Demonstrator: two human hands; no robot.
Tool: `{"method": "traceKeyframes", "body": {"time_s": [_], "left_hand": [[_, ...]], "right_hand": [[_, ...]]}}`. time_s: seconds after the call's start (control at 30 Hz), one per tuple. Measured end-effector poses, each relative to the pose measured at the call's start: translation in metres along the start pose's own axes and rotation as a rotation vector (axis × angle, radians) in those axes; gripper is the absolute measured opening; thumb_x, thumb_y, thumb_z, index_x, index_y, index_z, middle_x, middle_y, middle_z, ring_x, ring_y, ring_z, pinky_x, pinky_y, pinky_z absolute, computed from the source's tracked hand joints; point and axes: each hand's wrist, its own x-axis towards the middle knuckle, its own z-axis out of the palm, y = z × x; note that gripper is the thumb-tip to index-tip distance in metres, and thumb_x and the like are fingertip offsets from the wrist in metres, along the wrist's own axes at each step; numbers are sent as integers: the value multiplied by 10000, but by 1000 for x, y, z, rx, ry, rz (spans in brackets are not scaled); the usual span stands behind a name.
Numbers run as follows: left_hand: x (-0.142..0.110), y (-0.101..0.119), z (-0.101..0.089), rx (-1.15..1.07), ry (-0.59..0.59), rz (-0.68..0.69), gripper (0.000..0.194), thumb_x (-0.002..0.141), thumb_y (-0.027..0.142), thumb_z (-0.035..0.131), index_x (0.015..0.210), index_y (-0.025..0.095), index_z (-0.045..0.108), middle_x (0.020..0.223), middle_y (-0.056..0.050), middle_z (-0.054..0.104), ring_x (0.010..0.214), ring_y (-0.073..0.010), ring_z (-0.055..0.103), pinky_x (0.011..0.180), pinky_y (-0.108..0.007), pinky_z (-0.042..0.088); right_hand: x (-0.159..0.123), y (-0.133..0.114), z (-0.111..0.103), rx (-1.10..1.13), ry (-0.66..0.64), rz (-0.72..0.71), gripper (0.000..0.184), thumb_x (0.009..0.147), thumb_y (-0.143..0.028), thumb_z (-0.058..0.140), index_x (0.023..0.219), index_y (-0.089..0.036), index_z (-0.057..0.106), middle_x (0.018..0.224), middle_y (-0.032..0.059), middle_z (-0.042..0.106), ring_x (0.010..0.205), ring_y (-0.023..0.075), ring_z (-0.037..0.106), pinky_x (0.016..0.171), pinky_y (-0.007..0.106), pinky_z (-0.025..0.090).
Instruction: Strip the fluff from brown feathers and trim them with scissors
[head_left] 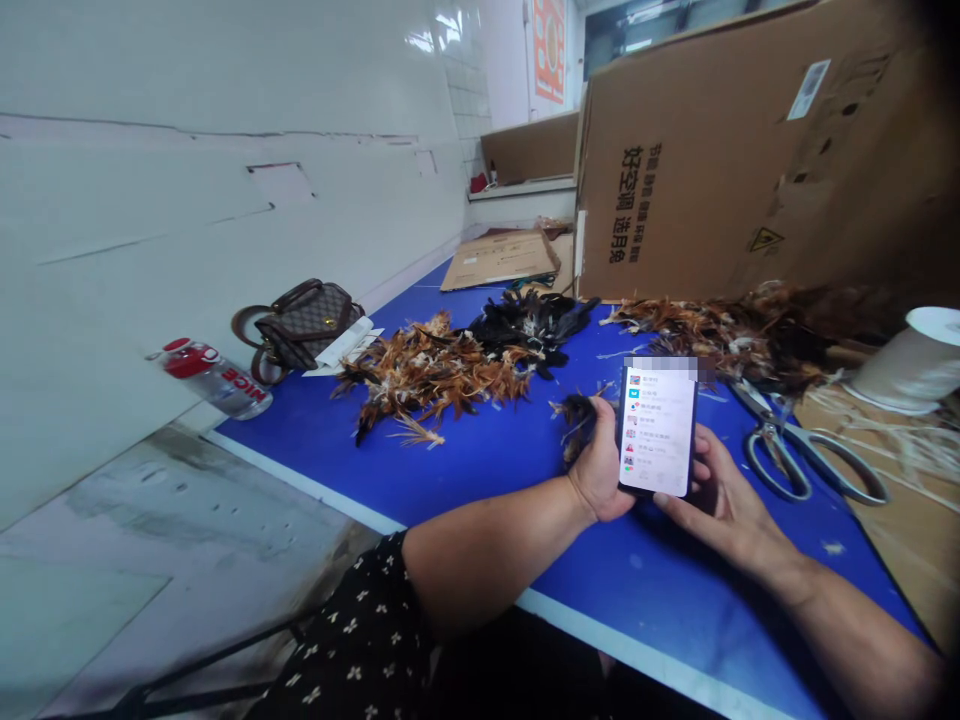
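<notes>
"Fingers?"
"Left hand (600, 470): thumb beside the phone's left edge, other fingers hidden. Right hand (724, 500): fingers curled at its right edge, thumb at the lower corner; both grip it."
"Phone (658, 430)?"
"One, above the table; screen top pixelated, lettering illegible."
"Uncertain?"
"One dark feather bundle (576, 425) behind the left hand; whether gripped, cannot tell."
"Counts?"
"Feather heaps, three: brown (442, 370), black (532, 322), reddish-brown (720, 335). Scissors (776, 460), one pair. Spool (904, 365), handbag (307, 325), bottle (217, 378): one each."
"Setting?"
"Blue table (480, 475), pale-edged; large carton (712, 150), cropped above; white wall (172, 220) left."
</notes>
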Motion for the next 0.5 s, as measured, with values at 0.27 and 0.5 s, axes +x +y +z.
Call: {"method": "traceKeyframes", "body": {"time_s": [0.27, 0.5], "left_hand": [[-1, -4, 1, 59, 55, 53, 1239, 1027, 932, 42, 1475, 14, 744, 1279, -324, 813, 1140, -390, 846, 1070, -523, 658], [0, -8, -1, 81, 57, 78, 1244, 996, 992, 141, 1503, 26, 737, 1300, -318, 811, 1140, -388, 845, 1091, -510, 649]], "right_hand": [[1, -6, 5, 2, 17, 16, 861, 696, -398, 1095, 1390, -415, 587, 1054, -32, 521, 954, 188, 612, 928, 345, 674], [3, 3, 6, -27, 70, -26, 892, 706, -398, 1084, 1453, -417, 599, 1119, -12, 596, 1036, 231, 674, 982, 403, 689]]}}
